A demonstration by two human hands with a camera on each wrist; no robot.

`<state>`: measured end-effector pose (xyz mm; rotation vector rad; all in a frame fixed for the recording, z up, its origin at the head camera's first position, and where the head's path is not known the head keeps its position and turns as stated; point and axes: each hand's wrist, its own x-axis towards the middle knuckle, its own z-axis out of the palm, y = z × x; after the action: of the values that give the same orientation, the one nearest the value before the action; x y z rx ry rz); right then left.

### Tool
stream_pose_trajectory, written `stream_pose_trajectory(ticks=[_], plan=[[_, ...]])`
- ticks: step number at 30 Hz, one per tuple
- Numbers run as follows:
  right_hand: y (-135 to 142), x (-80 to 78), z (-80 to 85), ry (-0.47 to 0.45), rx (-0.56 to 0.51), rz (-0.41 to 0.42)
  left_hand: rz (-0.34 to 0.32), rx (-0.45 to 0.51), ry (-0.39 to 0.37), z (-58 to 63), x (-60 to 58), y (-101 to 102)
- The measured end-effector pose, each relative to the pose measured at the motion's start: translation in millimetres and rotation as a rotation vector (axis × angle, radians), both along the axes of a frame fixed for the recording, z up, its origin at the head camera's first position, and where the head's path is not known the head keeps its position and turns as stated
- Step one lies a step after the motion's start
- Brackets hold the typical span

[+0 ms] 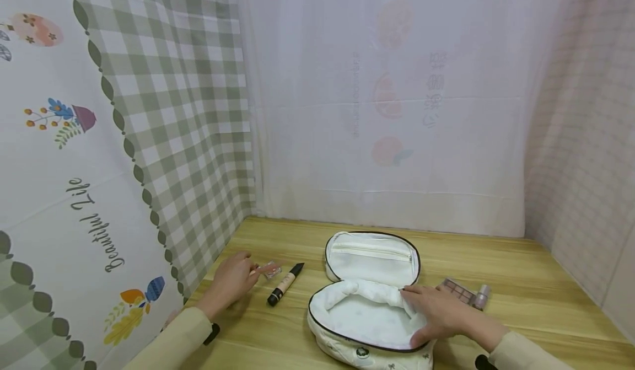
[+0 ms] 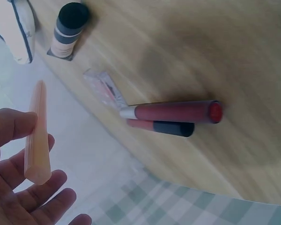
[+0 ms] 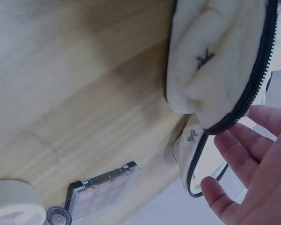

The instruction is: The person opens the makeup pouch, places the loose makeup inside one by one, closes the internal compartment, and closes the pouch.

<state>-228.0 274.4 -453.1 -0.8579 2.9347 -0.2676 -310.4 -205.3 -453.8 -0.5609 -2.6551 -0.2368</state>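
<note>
A slim ribbed, peach-coloured translucent stick is pinched between the thumb and fingers of my left hand. In the head view it points right, over a small clear packet. A beige tube with black ends lies just right of that. The white quilted cosmetic bag stands with its lid folded back, showing a pale padded inside. My right hand rests spread across the bag's right end, thumb at the front rim and fingers at the back. Its fingertips touch the dark zipper edge.
Right of the bag lie a palette with square pans and a small capped tube. A white round item shows beside them in the right wrist view. Two reddish lip gloss tubes, one larger, lie left. Fabric walls enclose the wooden table.
</note>
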Motion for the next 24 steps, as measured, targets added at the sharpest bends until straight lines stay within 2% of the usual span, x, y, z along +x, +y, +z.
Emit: stream_pose_trajectory(ticks=[8, 15, 19, 24], plan=[[3, -12.1, 8.1, 0.005, -0.027, -0.113, -0.019, 0.011, -0.014, 3.4, -3.2, 9], [12, -25.1, 11.4, 0.094, -0.033, -0.146, -0.069, 0.008, 0.034, 1.4, -5.0, 19], [16, -35.0, 9.5, 0.164, -0.045, -0.182, -0.065, 0.015, 0.030, -0.2, -5.6, 24], [21, -49.5, 7.1, 0.170, -0.049, -0.257, -0.076, 0.043, 0.015, -1.9, -5.4, 31]])
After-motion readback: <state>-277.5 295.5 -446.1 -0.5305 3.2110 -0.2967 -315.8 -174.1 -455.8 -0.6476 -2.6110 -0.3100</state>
